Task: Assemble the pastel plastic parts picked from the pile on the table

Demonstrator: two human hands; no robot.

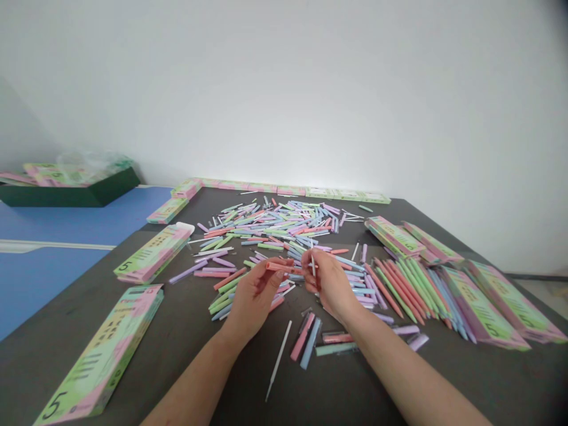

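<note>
My left hand is closed on a coral-red pen barrel, held level above the pens with its open end to the left. Beside it, my right hand pinches a thin white pen refill that stands nearly upright. The barrel's right end reaches my right fingertips; whether they touch it I cannot tell. Below my hands lie a loose white refill, a red pen cap and a blue pen cap. A heap of pastel pen parts spreads behind my hands.
Sorted red, green and blue pens lie in a row at the right. Flat pen boxes rest beyond them, and more boxes line the left side. Small boxes edge the dark table's back. A green tray stands far left.
</note>
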